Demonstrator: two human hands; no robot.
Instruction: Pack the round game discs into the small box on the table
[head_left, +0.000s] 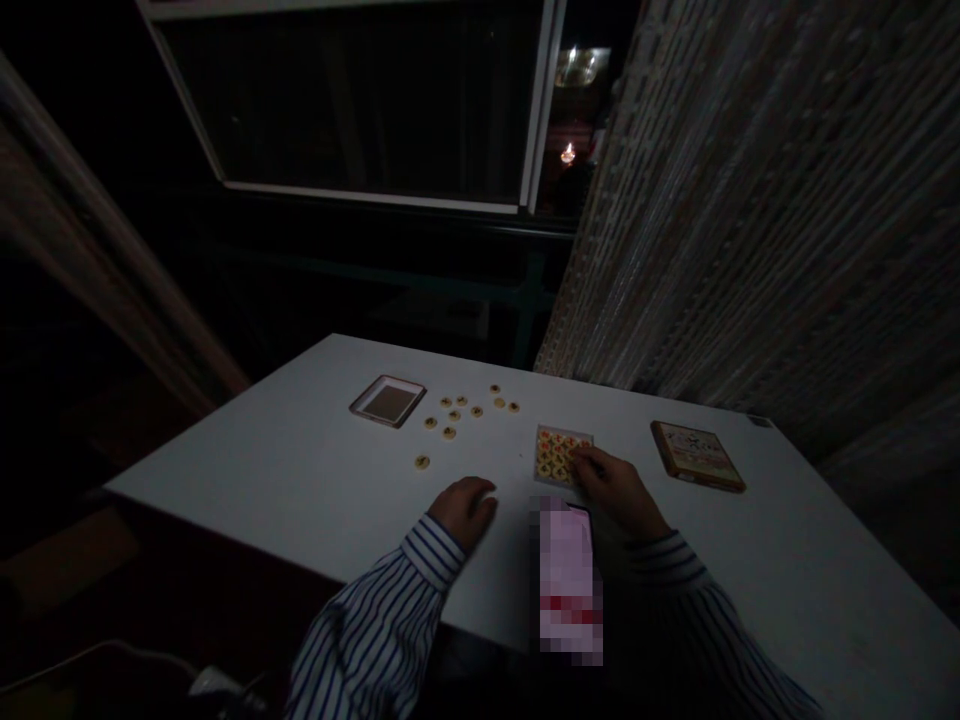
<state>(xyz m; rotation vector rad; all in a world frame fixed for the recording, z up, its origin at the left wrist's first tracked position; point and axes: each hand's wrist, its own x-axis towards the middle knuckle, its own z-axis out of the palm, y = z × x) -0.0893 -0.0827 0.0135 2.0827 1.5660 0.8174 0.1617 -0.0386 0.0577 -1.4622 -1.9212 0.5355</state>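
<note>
My right hand (619, 492) reaches over the right side of a small clear tray (537, 472). Rows of round xiangqi pieces (553, 458) with red and dark characters fill much of it. The fingers are drawn together at the tray's right column; whatever is between them is hidden. To the left, my left hand (463, 510) rests on the white table (300, 480), fingers loosely curved, thumb apart, holding nothing. Beyond it several loose pieces (449, 433) lie scattered, one piece (422, 462) nearer than the others. Between my forearms is a phone (570, 575) with a blurred-out screen.
An open shallow box part (387, 400) lies at the far left of the table. A printed box lid (699, 455) lies on the right. A string curtain (675, 220) hangs along the table's right rear side. Behind stands a dark window (360, 100). The room is dim.
</note>
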